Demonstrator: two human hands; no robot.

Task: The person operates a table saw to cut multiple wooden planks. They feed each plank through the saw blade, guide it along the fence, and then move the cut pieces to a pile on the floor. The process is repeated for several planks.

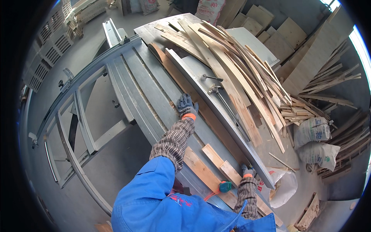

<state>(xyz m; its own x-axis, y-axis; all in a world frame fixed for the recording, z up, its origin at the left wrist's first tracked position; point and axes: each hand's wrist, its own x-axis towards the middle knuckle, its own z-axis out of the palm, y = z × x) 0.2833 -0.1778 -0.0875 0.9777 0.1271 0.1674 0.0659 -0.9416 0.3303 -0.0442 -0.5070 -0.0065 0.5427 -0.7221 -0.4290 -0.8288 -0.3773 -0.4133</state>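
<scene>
Left hand (187, 105), gloved, lay flattish, fingers close together, at left edge of long brown board (208, 116). Board lay along left side of metal fence (225, 119). Right hand (247, 171) at board's near end; grip could not be told.

Near the dial's centre, the left hand (186, 103) is gloved in grey with a bright orange cuff (189, 116); the right hand (246, 170), between 4 and 5 o'clock, repeats that pairing. Both sleeves (172, 143) carry a dark brown and cream check. At 6 o'clock the jacket (145, 189) is vivid blue, with red marks. The table (154, 92) is blue-grey, the long board (210, 117) mid-brown, the fence (259, 164) silvery. Toward 5 o'clock sits a teal-green round object (224, 187); toward 1, pale tan strips (233, 73).
</scene>
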